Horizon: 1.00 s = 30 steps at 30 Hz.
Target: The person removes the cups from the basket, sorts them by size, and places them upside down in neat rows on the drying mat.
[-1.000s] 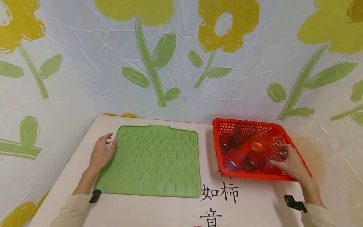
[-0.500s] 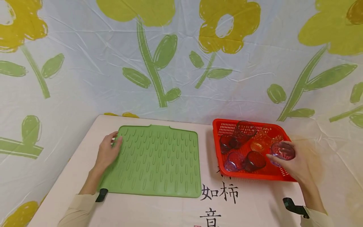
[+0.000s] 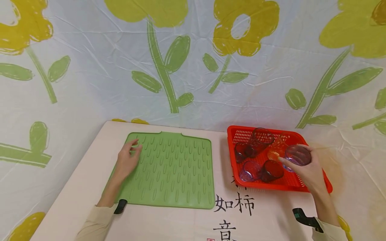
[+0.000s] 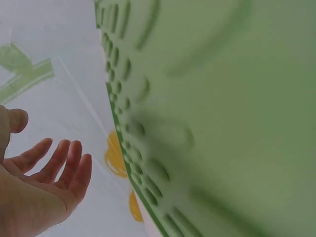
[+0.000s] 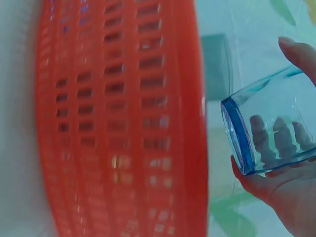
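A bluish-purple tinted drinking glass (image 3: 298,155) is held in my right hand (image 3: 313,172) above the right side of the red basket (image 3: 271,187). In the right wrist view the fingers (image 5: 303,133) show through the clear wall of the glass (image 5: 269,131), with its thick base toward the basket. My left hand (image 3: 128,162) hovers over the left part of the green ridged mat (image 3: 178,167), holding nothing. Loosely bent, apart fingers (image 4: 71,163) appear in the left wrist view, beside the mat's edge.
Several more tumblers lie in the basket, among them a dark red one (image 3: 272,170), a purple one (image 3: 250,171) and an orange one (image 3: 275,153). The pale tabletop (image 3: 169,222) carries black written characters. A flower-printed cloth (image 3: 120,50) hangs close behind.
My right hand has lifted the glass from among the others and drawn it up over the basket. My left hand has moved rightward from beside the mat to over it.
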Motion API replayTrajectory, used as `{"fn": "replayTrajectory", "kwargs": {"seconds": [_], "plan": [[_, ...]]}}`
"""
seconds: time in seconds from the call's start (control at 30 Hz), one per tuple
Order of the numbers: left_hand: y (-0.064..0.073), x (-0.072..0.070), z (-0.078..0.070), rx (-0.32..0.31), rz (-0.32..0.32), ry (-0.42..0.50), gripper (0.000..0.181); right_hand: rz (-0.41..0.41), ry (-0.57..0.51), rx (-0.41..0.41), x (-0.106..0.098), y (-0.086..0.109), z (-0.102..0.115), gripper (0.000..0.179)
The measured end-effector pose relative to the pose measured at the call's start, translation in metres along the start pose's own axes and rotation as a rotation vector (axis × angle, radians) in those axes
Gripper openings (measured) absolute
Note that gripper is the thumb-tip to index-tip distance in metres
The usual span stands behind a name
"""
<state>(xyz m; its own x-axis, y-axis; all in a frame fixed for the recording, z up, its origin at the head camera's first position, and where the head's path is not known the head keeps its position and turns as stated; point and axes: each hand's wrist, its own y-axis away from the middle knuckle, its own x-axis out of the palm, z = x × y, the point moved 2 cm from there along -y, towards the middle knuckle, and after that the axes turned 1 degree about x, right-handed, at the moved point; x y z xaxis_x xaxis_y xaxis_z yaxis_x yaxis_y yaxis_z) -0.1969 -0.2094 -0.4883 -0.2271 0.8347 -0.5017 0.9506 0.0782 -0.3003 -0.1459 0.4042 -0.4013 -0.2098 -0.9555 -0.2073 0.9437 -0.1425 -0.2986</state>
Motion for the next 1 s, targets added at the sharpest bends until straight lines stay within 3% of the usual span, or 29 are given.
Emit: {"fn": "replayTrajectory", "kwargs": {"seconds": [0.47,0.73,1.0], "plan": [[0.002,0.032,-0.030,0.022,0.002,0.098,0.041,0.066,0.042,-0.090,0.058,-0.002,0.019,0.070],[0.003,0.047,-0.042,0.059,0.017,0.130,0.041,0.098,0.123,-0.063,0.093,-0.003,0.020,0.070],[0.003,0.063,-0.059,0.070,0.046,0.197,0.040,0.129,0.043,-0.067,0.126,-0.002,0.024,0.072]]}}
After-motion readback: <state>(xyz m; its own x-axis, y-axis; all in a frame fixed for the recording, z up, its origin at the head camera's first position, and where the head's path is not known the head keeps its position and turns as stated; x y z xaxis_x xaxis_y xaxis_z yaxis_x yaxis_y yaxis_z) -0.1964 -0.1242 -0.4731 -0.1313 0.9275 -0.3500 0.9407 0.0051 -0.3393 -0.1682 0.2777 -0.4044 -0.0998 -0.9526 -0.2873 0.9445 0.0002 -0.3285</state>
